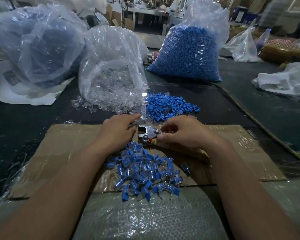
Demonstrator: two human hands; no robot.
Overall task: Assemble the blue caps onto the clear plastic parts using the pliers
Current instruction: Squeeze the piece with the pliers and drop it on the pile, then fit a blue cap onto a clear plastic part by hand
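Metal pliers [148,135] lie on the cardboard sheet [68,153], jaws pointing left. My right hand [182,132] curls its fingers around the pliers' handle end. My left hand [118,129] reaches forward with fingers stretched into the loose clear plastic parts [111,106]; whether it holds one is hidden. Loose blue caps [170,105] form a pile just beyond the pliers. A heap of assembled blue-and-clear pieces [144,172] lies on the cardboard in front of me.
An open bag of clear parts [111,66] stands behind the piles, a full bag of blue caps [189,52] to its right, and a big bag [36,42] at the left. Crumpled plastic [284,80] lies at the right. Bubble wrap [145,217] covers the near edge.
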